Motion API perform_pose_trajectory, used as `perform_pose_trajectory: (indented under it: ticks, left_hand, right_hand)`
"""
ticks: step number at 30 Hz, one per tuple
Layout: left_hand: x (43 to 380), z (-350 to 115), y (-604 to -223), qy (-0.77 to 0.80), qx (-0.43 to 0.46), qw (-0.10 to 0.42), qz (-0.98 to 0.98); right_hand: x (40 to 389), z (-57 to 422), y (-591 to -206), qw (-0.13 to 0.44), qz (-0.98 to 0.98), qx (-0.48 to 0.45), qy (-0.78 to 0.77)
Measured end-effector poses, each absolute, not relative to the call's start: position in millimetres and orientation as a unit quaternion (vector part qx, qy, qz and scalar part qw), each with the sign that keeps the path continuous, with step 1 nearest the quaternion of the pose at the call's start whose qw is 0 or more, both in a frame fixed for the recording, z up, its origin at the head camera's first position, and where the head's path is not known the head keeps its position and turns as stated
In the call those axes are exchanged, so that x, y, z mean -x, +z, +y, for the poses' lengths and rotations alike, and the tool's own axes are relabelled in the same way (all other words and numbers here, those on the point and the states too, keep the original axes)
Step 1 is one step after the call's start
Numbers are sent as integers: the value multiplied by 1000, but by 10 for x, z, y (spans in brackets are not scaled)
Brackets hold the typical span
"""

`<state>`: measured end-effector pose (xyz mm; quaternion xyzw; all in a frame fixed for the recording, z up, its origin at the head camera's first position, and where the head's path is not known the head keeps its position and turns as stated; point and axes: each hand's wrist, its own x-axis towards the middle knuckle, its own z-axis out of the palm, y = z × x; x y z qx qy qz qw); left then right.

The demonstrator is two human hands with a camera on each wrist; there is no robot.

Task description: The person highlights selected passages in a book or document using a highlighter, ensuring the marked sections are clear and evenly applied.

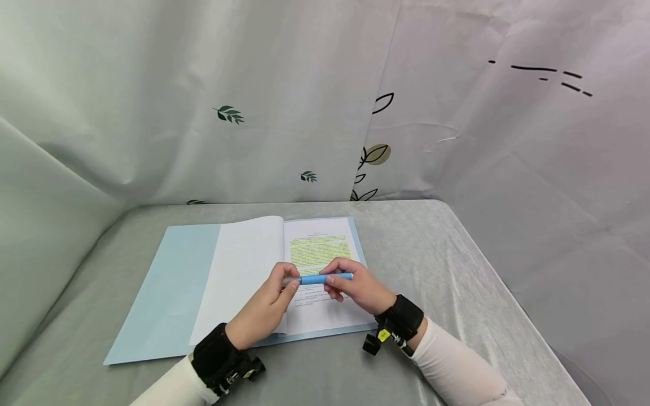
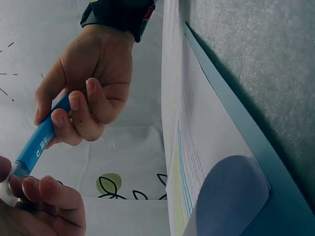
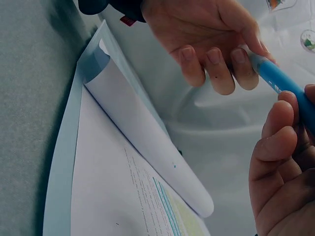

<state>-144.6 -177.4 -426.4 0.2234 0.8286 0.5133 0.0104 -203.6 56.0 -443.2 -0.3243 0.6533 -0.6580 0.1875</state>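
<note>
A blue highlighter [image 1: 313, 279] is held level between both hands, above the right page of an open folder. My left hand [image 1: 266, 309] pinches its clear, capped-looking end between thumb and fingers. At the other end, my right hand [image 1: 361, 287] grips the blue barrel [image 2: 38, 147]. The printed page [image 1: 325, 316] underneath bears a block of yellow-highlighted lines [image 1: 320, 251]. Below the yellow, blue-marked lines [image 3: 167, 206] show in the right wrist view. Whether the clear end is fully seated cannot be made out.
The light blue folder [image 1: 157, 293] lies spread on a grey cloth-covered table [image 1: 416, 254]. A turned blank white sheet [image 1: 244, 265] curls up near the fold. Pale hanging fabric with leaf prints [image 1: 228, 115] stands behind and at both sides.
</note>
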Motion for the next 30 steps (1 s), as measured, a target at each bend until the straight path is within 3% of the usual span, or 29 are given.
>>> perform_pose_trajectory:
  ticks: [17,30]
  left_hand:
    - [1269,-1700,-3889,521,-220,35,824]
    - [1422,-1738,-4226,515,-222,36,827]
  right_hand:
    - [2009,533,-4439,172,644,344,-662]
    - [2027,563,-4403,178,658,335,-650]
